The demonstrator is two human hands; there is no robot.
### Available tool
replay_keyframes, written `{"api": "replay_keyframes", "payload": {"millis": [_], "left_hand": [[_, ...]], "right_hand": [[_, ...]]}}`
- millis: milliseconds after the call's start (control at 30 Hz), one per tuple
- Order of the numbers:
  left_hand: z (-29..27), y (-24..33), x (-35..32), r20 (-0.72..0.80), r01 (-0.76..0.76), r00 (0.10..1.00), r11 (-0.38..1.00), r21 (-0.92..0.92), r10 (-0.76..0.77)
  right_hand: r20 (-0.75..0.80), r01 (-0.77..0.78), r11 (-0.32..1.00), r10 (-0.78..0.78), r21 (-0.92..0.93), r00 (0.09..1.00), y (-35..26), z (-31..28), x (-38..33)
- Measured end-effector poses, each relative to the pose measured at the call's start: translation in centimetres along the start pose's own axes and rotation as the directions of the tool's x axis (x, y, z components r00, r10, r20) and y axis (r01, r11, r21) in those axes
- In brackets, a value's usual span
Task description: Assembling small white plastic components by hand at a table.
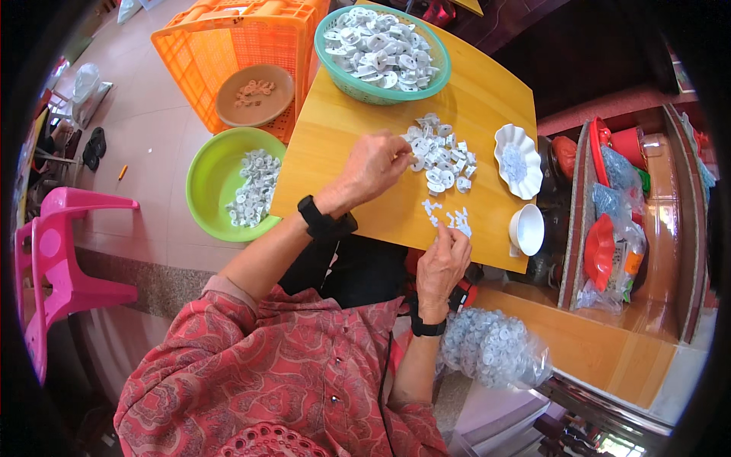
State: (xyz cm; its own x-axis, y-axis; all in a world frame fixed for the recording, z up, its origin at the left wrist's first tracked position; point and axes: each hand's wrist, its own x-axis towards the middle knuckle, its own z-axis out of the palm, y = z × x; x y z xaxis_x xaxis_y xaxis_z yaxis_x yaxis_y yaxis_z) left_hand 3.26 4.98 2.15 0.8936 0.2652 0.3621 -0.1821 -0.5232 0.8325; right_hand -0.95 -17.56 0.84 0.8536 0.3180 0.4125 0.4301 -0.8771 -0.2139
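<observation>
Several small white pieces (pixel 463 223) lie right of the frame's centre, below white discs (pixel 439 154); the right hand (pixel 444 266) narrows at the pieces, the left hand (pixel 375 164) at the discs, any hold unclear; careless brushing could sweep pieces off the table (pixel 329 141).

No readable lettering; a dark mark (pixel 237 20) on the orange crate (pixel 204 29), too small to make out.

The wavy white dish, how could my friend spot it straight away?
Find the yellow wooden table and look along its right edge, right of the white plastic parts. The wavy white dish sits there, just beyond a smooth-rimmed white bowl. Unlike that bowl, it has a fluted rim and small pale bits inside.
</observation>
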Motion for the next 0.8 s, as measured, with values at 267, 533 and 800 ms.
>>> {"api": "replay_keyframes", "payload": {"millis": [267, 533, 800], "left_hand": [[2.6, -0.1, 0.1, 0.058, 0.007, 0.998, 0.982, 0.191, -0.018], [3.7, -1.4, 0.1, 0.018, 0.051, 0.998, 0.987, 0.15, -0.054], [1.8, -0.5, -2.2, 0.175, 0.366, 0.93, 0.862, -0.352, -0.323]], "right_hand": [[0.053, 0.015, 0.999, -0.016, 0.035, 0.998, -0.2, -1.2, -1.0], [0.052, 0.006, 0.993, -0.013, 0.121, 0.999, 0.5, -1.3, -1.8], [-0.043, 0.077, 0.988, -0.071, 0.137, 0.997, 0.9, -0.9, -2.4]]}}
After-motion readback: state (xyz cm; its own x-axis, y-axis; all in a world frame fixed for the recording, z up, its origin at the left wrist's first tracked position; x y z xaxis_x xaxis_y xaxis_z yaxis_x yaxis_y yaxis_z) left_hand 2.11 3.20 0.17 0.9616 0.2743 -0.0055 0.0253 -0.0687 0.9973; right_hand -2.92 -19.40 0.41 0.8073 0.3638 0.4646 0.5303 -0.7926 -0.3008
